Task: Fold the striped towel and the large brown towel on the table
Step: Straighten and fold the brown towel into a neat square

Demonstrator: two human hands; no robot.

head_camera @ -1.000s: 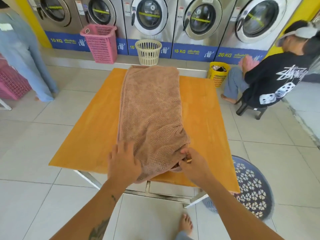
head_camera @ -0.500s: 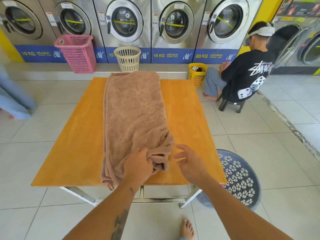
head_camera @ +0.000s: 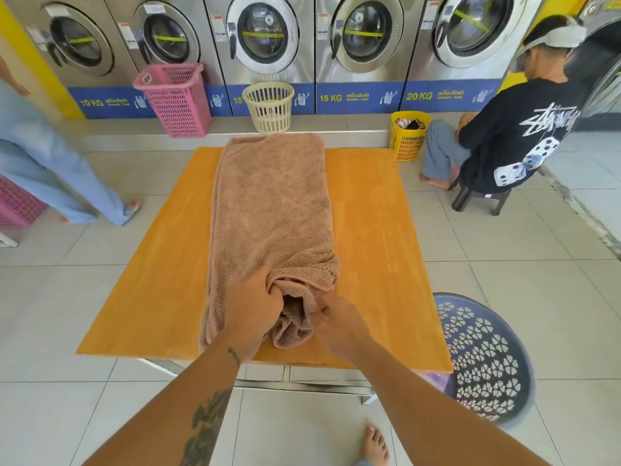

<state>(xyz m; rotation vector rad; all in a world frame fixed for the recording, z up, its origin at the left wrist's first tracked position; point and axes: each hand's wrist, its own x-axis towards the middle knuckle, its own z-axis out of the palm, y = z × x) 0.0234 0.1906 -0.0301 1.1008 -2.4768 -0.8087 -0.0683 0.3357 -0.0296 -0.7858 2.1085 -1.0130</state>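
The large brown towel (head_camera: 272, 210) is laid lengthwise down the middle of the orange desk (head_camera: 369, 237), already narrowed into a long strip, with its near end bunched at the front edge. That bunched end is gripped by the left hand (head_camera: 250, 317) and pinched by the right hand (head_camera: 337, 322). A crosswise fold seems to be in hand; next, the near corners would probably need squaring and carrying toward the far end, and no striped towel is seen.

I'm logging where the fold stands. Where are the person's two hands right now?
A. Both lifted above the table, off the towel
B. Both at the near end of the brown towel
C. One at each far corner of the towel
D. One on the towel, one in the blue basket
B: the left hand and right hand both grip bunched fabric at the near end of the brown towel, on the orange table.
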